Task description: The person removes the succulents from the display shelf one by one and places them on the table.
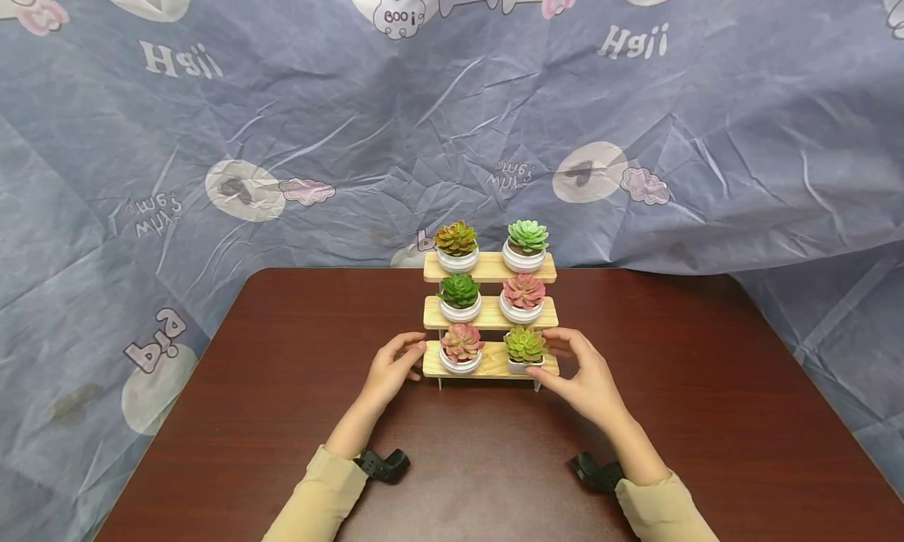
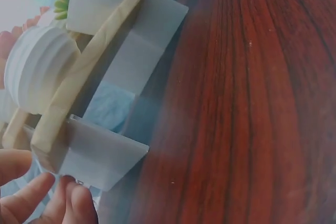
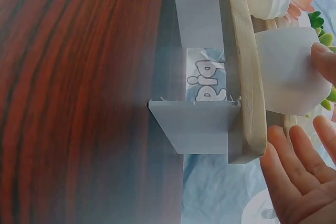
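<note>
A three-tier wooden plant stand (image 1: pixel 490 359) with pale legs holds potted succulents, two per shelf. On its bottom shelf, a yellow-green succulent (image 1: pixel 525 343) in a smooth white pot (image 3: pixel 289 69) sits at the right end. My right hand (image 1: pixel 586 377) is beside it, thumb on the pot's side and the other fingers spread apart from it near the shelf end. At the left end of that shelf, my left hand (image 1: pixel 390 365) has its fingertips at the board's edge and leg. Closest to that hand is a pink succulent (image 1: pixel 462 341) in a ribbed white pot (image 2: pixel 39 69).
Higher up stand a dark green succulent (image 1: pixel 460 289), a pink one, an orange-brown one (image 1: pixel 456 238) and a mint-green one (image 1: pixel 527 236). A dark reddish wooden table (image 1: pixel 304 346) lies beneath, with a blue-grey printed cloth (image 1: pixel 395 134) behind it.
</note>
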`<state>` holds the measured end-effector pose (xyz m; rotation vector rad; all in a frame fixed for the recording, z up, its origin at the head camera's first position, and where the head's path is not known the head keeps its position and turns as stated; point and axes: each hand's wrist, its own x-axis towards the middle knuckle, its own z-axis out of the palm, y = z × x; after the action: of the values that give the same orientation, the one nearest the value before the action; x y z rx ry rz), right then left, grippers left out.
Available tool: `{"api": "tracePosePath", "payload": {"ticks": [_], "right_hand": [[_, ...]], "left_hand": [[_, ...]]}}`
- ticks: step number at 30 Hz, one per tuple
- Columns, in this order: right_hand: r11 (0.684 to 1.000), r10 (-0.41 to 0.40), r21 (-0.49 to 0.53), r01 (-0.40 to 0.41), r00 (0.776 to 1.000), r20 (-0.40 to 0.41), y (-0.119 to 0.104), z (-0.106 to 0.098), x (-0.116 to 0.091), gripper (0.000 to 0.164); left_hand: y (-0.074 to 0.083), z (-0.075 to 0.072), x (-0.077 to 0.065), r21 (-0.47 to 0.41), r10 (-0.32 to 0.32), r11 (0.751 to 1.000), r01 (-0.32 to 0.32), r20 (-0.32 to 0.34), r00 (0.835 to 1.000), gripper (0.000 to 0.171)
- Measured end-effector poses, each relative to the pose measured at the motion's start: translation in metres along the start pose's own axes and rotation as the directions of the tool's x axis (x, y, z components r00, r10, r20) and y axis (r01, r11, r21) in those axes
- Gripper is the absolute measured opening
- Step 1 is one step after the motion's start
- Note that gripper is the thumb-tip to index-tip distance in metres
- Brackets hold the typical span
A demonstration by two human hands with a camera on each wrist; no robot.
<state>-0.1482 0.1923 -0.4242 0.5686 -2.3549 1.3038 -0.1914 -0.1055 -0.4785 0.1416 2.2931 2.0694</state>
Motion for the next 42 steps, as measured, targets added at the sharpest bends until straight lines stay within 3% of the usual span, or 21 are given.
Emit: {"api": "tracePosePath", "payload": {"ticks": [6,11,15,22,42], "right_hand": [[0.999,0.041,0.034,-0.042,0.999,0.024,-0.013,-0.002,0.002,0.057],[0.996,0.077,0.051,-0.078,0.997,0.033,0.009,0.003,-0.001,0.059],[0.993,0.083,0.081,-0.086,0.996,0.036,0.023,0.006,-0.004,0.06],[0.99,0.069,0.119,-0.074,0.997,0.043,-0.004,0.002,0.0,0.059],[0.984,0.16,0.074,-0.163,0.986,0.048,-0.011,0.001,-0.002,0.063]], "left_hand": [[0.004,-0.002,0.0,-0.109,-0.04,0.993,0.047,0.066,0.997,0.033],[0.02,0.001,-0.007,-0.123,-0.036,0.991,0.045,0.08,0.996,0.031],[0.02,0.006,-0.007,-0.153,-0.031,0.987,0.043,0.079,0.996,0.028],[-0.013,0.009,0.006,-0.229,-0.069,0.97,0.081,0.06,0.996,0.03],[-0.021,0.007,0.007,-0.254,-0.033,0.966,0.051,0.077,0.996,0.031]]}}
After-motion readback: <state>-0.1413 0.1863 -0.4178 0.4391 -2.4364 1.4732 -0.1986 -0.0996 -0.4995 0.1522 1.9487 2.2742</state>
